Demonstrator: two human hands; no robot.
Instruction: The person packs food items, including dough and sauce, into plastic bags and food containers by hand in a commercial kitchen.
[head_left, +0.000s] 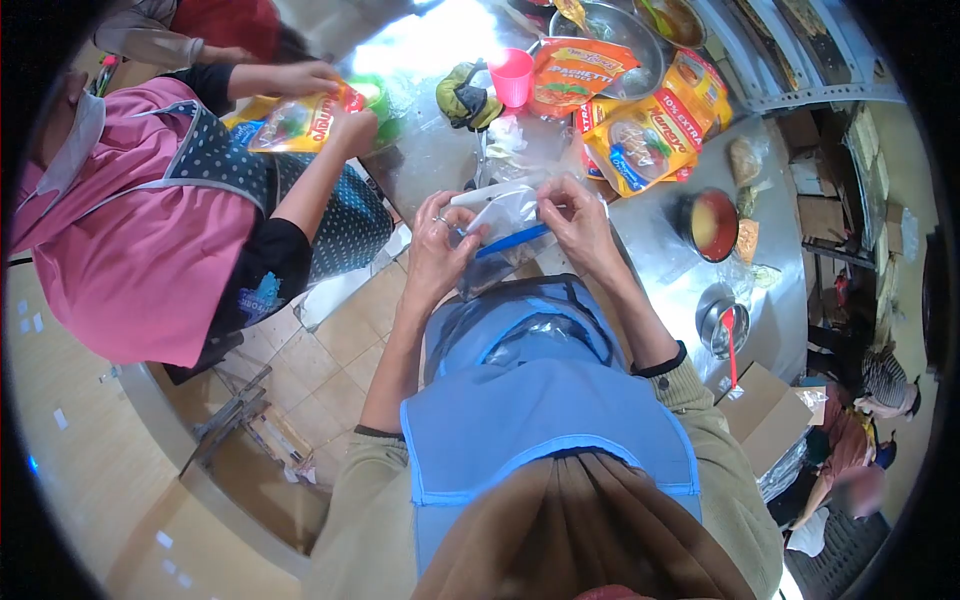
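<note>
Two hands are closed on one clear bag (pixel 500 215) above the tabletop (pixel 660 275) edge: the left hand (pixel 437 250) pinches its blue strip, the right hand (pixel 580 225) grips the top, keeping the mouth taut.

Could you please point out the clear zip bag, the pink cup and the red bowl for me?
clear zip bag (pixel 503 215): head view, its clear upper panel.
pink cup (pixel 512 77): head view, its side wall.
red bowl (pixel 712 225): head view, its inside.
</note>
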